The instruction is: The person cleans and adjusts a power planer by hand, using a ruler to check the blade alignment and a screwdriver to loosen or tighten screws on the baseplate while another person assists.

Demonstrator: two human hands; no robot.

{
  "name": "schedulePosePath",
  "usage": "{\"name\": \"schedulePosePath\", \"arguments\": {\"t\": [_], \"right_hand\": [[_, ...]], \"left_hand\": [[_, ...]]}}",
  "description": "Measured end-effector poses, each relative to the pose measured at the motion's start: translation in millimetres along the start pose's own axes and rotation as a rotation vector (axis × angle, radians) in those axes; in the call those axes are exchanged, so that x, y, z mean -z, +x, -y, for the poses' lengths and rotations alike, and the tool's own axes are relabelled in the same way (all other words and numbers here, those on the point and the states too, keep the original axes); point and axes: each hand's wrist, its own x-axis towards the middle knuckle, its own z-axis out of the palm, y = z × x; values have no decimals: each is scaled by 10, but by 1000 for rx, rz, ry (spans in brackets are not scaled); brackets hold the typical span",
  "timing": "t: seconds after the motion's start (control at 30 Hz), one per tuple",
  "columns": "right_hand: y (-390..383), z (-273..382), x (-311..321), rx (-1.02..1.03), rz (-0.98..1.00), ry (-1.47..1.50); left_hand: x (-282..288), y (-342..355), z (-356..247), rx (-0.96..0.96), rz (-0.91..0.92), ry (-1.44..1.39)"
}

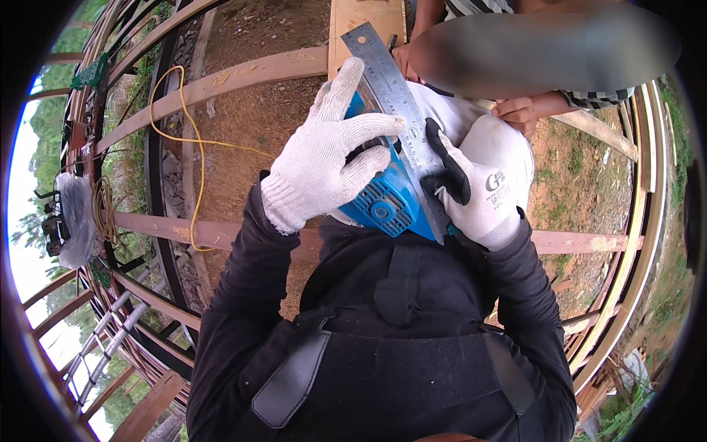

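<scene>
A blue power tool (pixel 382 209), which looks like an electric planer with a vented housing, is tilted in front of my body. Along it lies a long steel ruler (pixel 401 110), running from the far end down toward my waist. My left hand (pixel 335 147), in a white knitted glove, is curled round the planer's left side, its thumb and a finger reaching to the ruler's edge. On the other side my right hand (pixel 475 186), in a white glove with black-coated fingers, grips the ruler's edge against the tool. The glove hides its fingertips in part.
Another person sits close at the far right, with a bare hand (pixel 517 115) and a striped sleeve showing. A wooden board (pixel 368 16) lies ahead. Wooden beams (pixel 250 77) cross above bare soil. A yellow cord (pixel 199 155) loops at the left, near a plastic-wrapped bundle (pixel 75 219).
</scene>
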Motion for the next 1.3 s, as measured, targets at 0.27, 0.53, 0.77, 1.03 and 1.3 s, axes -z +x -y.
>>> {"name": "schedulePosePath", "arguments": {"t": [0.27, 0.53, 0.77, 1.03, 1.3], "right_hand": [[2, -124, -85, 137, -111, -7], [-3, -127, -79, 101, -82, -57], [6, -102, -42, 65, -51, 0], [10, -75, 43, -49, 7, -50], [-634, -319, 266, -54, -32, 898]], "left_hand": [[-18, 12, -15, 35, 3, -37], [-29, 16, -16, 48, 6, -50], [-45, 29, -18, 39, -1, -35], [-51, -32, 63, 57, -15, -80], [-78, -193, 189, 118, -82, -148]]}}
